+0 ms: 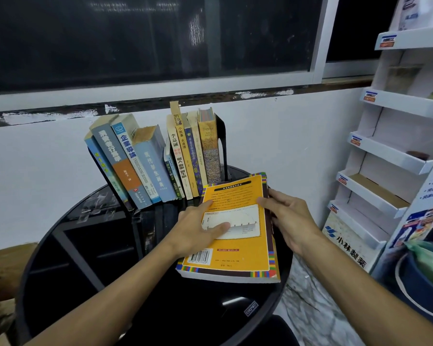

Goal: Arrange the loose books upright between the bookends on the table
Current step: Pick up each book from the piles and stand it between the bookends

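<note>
On table [135,295], L hand [200,228] presses, R hand [289,216] grips orange book [238,248]

display rack [385,153] partly beyond right edge

I read 企業導論 and UNDERSTANDING BUSINESS on the blue-and-white book spine [130,152], left of the black metal bookend [221,136]; 李嘉誠 on the cream spine [176,147], nearer it; 小林製薬 on the white cardboard stand [351,248], to its right.
</note>
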Tool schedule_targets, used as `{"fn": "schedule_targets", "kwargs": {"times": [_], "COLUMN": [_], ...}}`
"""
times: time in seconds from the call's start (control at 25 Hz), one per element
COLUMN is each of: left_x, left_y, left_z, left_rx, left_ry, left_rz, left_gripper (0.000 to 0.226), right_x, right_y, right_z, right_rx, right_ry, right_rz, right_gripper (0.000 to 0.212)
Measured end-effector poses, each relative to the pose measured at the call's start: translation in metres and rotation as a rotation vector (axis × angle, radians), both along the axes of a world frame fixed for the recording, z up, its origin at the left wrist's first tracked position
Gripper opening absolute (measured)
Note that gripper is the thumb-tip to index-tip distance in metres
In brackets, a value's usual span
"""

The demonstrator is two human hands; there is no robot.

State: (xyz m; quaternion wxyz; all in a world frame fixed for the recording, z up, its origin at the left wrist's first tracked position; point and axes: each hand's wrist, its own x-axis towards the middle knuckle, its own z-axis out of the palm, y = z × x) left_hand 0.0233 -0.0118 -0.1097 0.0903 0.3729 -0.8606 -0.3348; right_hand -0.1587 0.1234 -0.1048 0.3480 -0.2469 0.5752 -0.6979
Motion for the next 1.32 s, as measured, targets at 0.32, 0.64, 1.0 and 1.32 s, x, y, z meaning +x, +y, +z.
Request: {"fn": "schedule_targets", "kwargs": {"times": [0.32,0.64,1.0,1.32], "left_x": [0.006,0.003,0.003,-0.005], "left_y": [0.002,0.009,0.020,0.034], "left_z": [0.003,0.007,0.046,0.114], "left_rx": [0.066,0.168,0.202,0.102], "left_ry": [0.051,0.112,0.331,0.465], "left_rz": [0.010,0.058,0.020,-0.108], "left_gripper": [0.084,0.101,0.095,0.082], "right_x": [0.012,0.018,0.040,0.059], "right_y": [0.002,0.009,0.021,0.038], "right_z": [-0.006,0.013,0.049,0.085], "right_rx": [-0.074,-0.099,-0.267,-0.374], "right_ry": [-0.095,-0.131,-0.035,0.387], "right_rz": [0.176,0.290,0.272,0.172], "right_gripper": [0.045,0.038,0.039,0.064]}}
